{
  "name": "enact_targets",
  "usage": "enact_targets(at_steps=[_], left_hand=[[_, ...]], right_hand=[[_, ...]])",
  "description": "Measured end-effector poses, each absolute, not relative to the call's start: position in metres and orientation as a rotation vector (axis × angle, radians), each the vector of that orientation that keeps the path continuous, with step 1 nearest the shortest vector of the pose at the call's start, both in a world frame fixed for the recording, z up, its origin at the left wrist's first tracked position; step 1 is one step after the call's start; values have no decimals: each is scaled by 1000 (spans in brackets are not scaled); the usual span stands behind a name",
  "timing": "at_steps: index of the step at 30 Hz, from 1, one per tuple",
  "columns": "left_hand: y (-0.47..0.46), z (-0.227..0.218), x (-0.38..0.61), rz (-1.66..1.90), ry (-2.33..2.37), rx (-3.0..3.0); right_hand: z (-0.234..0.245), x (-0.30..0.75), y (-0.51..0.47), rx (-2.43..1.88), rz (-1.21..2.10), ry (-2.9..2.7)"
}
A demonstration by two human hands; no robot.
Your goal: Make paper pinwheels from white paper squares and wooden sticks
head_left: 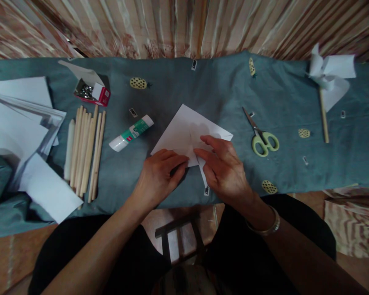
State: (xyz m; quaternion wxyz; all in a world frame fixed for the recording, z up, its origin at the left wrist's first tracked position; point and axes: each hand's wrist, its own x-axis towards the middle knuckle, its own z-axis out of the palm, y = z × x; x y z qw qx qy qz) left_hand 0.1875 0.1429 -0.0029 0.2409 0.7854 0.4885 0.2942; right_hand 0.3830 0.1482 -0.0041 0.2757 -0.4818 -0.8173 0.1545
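A white sheet of paper (184, 127), cut along lines towards its middle, lies cornerwise on the cloth in front of me. My left hand (161, 174) is at its near left edge, thumb and forefinger pinched on the paper. From the right, my right hand (224, 168) grips a cut part of the sheet, its fingertips near the centre and a narrow paper flap under the thumb. The fingers partly hide the near corner. Left of the sheet lies a glue stick (132, 133) with a green and white label. Green-handled scissors (261, 135) rest to the right, blades slightly parted.
Several wooden sticks (87, 151) lie side by side at the left, below an open red box (93, 91) of small metal pieces. Loose white paper (15, 123) is piled at far left. A paper pinwheel (327, 80) on a stick lies at far right. A blue-green cloth (221, 94) covers the table.
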Motion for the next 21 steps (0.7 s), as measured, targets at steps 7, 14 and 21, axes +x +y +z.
enact_targets(at_steps=[7, 14, 21], left_hand=[[145, -1, 186, 766, 1307, 2161], [146, -2, 186, 761, 1309, 2167], [146, -2, 187, 749, 1314, 2164]], right_hand=[[-4, 382, 148, -1269, 378, -2245], [-4, 382, 151, -1295, 416, -2256], [-7, 380, 152, -1298, 503, -2253]])
